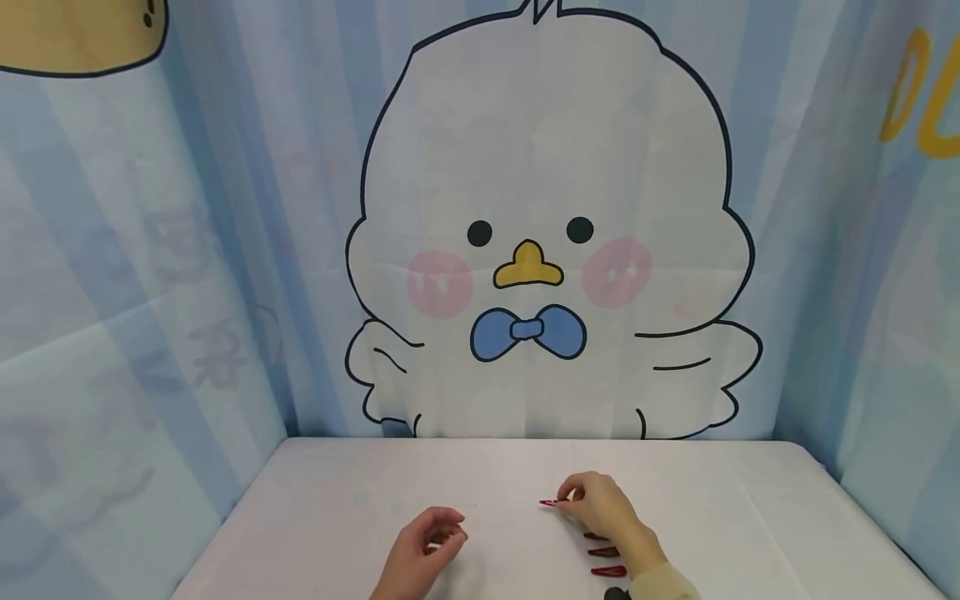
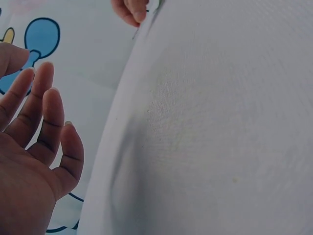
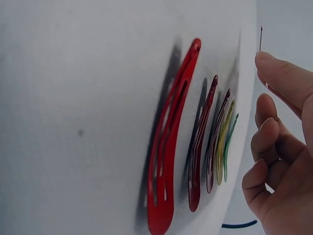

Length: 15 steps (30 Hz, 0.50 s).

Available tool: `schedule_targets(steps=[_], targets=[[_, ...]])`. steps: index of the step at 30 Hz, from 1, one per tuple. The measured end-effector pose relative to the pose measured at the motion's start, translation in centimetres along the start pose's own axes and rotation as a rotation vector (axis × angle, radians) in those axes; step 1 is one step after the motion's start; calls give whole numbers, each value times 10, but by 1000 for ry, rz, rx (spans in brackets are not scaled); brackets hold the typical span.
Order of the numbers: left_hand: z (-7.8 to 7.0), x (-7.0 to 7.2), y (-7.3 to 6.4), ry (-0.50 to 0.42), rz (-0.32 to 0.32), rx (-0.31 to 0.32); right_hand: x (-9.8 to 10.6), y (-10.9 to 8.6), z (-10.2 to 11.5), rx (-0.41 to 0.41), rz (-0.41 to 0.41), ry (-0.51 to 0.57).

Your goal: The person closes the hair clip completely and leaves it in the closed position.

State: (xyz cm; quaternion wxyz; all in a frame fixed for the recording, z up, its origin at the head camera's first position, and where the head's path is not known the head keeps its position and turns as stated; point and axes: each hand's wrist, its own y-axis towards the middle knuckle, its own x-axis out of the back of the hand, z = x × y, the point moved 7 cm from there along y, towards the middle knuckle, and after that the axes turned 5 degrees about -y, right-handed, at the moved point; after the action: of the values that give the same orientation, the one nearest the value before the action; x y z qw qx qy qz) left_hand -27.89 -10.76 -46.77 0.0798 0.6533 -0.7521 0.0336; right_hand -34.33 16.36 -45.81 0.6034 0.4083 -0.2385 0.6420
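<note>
My right hand pinches a thin red snap hair clip between thumb and fingertips, just above the table. In the right wrist view that clip is seen nearly edge-on beyond the fingertips. Beside and below this hand lies a row of snap hair clips: a bright red clip, dark red clips, a yellow clip and a green clip. My left hand hovers to the left with loosely bent fingers and holds nothing. In the head view, the right hand and forearm hide part of the row.
The white tabletop spreads under both hands. A dark round object shows at the bottom edge beside the right sleeve. A curtain printed with a cartoon bird hangs behind the table, with more fabric at both sides.
</note>
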Motion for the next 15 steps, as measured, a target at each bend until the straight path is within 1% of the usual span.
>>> schedule_targets(steps=[7,11,15], targets=[[-1,2,0,3,-12,-3,-5,0,-9,-38,45,-39],[-2,3,0,4,-13,-5,-4,0,-10,-43,43,-75],[-2,3,0,3,-13,-3,-4,0,-10,-50,43,-89]])
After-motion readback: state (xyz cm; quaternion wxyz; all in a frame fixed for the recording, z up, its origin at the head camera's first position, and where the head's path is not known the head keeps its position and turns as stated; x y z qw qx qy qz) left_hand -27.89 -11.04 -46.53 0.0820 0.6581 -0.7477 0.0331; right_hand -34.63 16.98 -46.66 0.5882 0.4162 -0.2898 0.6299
